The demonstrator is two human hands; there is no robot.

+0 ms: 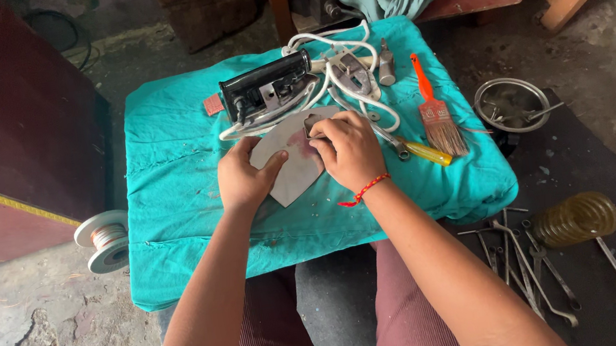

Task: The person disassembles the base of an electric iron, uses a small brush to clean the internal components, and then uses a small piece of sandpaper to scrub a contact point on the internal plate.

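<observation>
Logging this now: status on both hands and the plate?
Left hand steadies the grey iron soleplate. Right hand presses a small dark piece on it. White cord close behind.

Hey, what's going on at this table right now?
A seated person is bent over a grey iron soleplate on a teal cloth. The left hand presses the plate down; the right hand rubs a small pad on its stained patch. The black iron housing, white cord, a yellow-handled screwdriver and an orange brush lie behind.
</observation>
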